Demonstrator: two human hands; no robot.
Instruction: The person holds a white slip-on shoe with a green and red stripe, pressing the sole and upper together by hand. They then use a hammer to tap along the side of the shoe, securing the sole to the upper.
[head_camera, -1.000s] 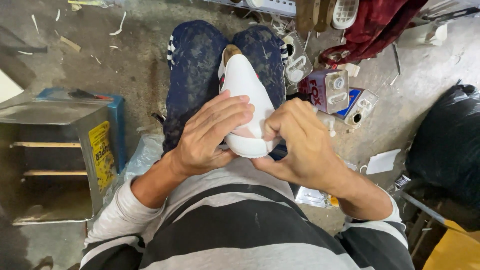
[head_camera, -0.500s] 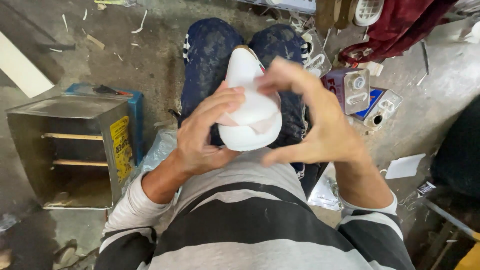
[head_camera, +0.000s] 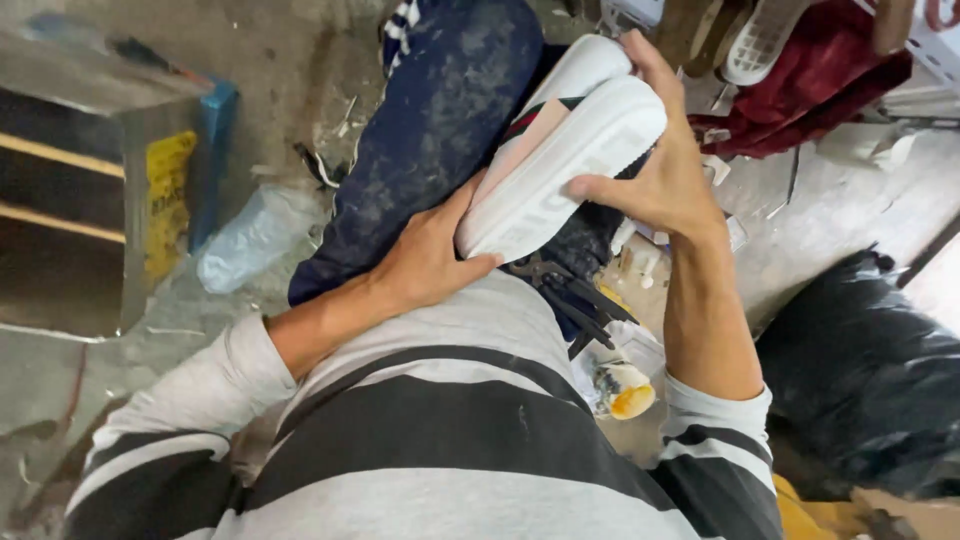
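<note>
On a dusty concrete floor strewn with scraps, you sit hemmed in: a metal box to your left, a black bag to your right. Your right hand grips the white shoe over your lap; your left hand cups its near end.

The left hand lies low against the lap, fingers cupped upward, forearm bare below a pushed-up sleeve. The right hand is raised higher, thumb and fingers spread in a clamping grip, wrist bent.
</note>
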